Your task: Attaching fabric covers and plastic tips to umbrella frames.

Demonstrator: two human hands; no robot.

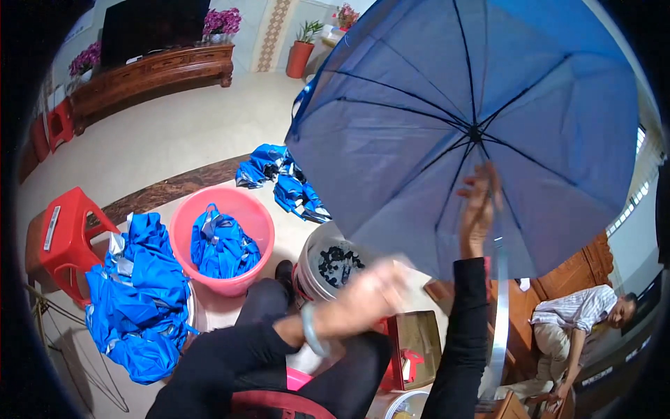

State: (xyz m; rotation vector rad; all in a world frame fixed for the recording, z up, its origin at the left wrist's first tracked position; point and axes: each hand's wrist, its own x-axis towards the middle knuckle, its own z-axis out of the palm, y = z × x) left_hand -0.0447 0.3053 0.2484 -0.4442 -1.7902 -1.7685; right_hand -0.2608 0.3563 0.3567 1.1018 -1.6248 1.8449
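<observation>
raising one open blue umbrella (481,105): right hand (479,206) clamped on shaft; left hand (373,290) blurred, grip unclear.

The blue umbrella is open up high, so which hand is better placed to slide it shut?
Probably the right hand: its fingers are already up on the shaft under the blue umbrella. The left hand is lower, blurred, apart from it.

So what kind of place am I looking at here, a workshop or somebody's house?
Most likely a home's living room used for piecework: a carved wooden cabinet with a dark screen and flowers, tiled floor, and piles of blue fabric beside an open umbrella.
</observation>
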